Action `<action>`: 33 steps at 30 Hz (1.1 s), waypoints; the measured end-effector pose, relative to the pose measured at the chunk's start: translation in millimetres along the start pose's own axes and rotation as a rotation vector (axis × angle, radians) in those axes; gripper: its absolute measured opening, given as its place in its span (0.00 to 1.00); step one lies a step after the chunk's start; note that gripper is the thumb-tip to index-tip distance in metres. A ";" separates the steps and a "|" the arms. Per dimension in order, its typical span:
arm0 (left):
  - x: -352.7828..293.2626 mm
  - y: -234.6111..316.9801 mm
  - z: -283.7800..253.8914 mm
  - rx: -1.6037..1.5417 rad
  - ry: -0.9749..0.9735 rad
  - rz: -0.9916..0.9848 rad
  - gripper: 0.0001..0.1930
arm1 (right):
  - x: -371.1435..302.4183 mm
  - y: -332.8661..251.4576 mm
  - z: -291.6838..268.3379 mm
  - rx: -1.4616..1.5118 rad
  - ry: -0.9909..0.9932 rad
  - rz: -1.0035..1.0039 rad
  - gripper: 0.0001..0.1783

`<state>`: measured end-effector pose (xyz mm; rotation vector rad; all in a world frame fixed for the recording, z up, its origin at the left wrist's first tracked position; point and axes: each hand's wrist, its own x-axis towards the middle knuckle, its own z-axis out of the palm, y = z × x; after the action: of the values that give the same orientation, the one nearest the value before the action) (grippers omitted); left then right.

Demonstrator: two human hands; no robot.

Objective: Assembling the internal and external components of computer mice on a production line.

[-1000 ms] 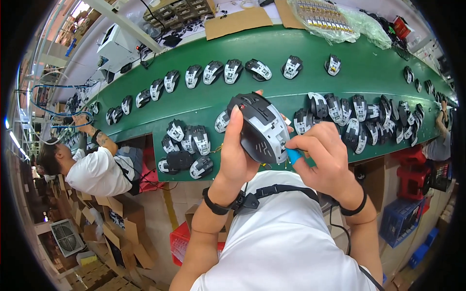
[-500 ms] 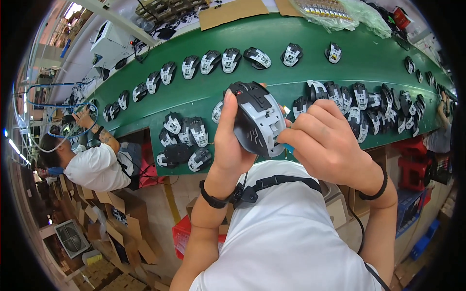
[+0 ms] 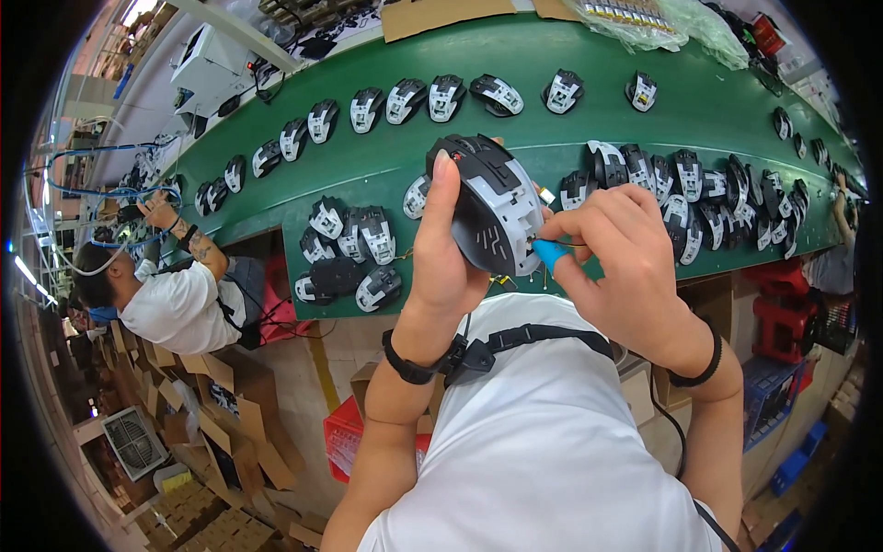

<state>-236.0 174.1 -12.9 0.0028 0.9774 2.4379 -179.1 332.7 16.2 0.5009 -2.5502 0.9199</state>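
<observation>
A black and pale grey computer mouse [image 3: 501, 216] is tilted up in my left hand [image 3: 440, 235], with the thumb along its left side and the other fingers mostly hidden behind it. At its right edge, my right hand [image 3: 618, 253] pinches a thin dark wire [image 3: 574, 244] between thumb and fingers. A blue finger cot [image 3: 550, 252] covers the tip of the right thumb. A small white connector [image 3: 546, 196] shows just above those fingertips. The wire's far end is hidden by the fingers and the mouse.
A row of mice [image 3: 406, 101] lies along the far side of the green bench [image 3: 303, 189]. More mice cluster at left [image 3: 375, 235] and right [image 3: 688, 175]. A co-worker [image 3: 179, 304] sits at the left. Open cardboard boxes [image 3: 262, 423] and a red crate [image 3: 345, 432] stand on the floor.
The mouse has turned slightly in my left hand. My right hand has shifted its fingers at the mouse's edge, so the blue-covered thumb and the thin wire now show.
</observation>
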 end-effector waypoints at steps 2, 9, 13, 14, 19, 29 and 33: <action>-2.5 1.4 -1.6 0.000 0.012 0.014 0.33 | -1.1 -1.6 0.8 0.003 0.026 0.036 0.13; -1.0 3.3 -1.1 -0.021 -0.015 0.016 0.34 | -3.9 0.3 0.9 0.012 0.100 0.001 0.12; 0.0 3.3 0.2 -0.012 -0.036 0.001 0.30 | -6.7 5.8 -2.0 -0.041 0.124 -0.153 0.16; 0.2 3.3 1.4 -0.009 -0.039 0.000 0.30 | -5.9 5.5 -2.2 -0.042 0.124 -0.154 0.16; 0.8 0.1 0.1 0.012 -0.028 -0.006 0.29 | -1.1 10.0 -4.5 -0.012 0.024 -0.230 0.14; -0.8 -5.4 3.8 0.029 0.029 0.013 0.30 | -0.1 7.8 -3.4 -0.128 0.020 -0.263 0.12; -2.0 -5.0 2.6 0.002 0.068 0.029 0.31 | 2.1 8.6 1.1 -0.201 0.064 -0.337 0.12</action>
<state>-231.5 177.9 -13.8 -0.0663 1.0165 2.4774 -185.1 337.8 11.9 0.7936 -2.3674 0.5445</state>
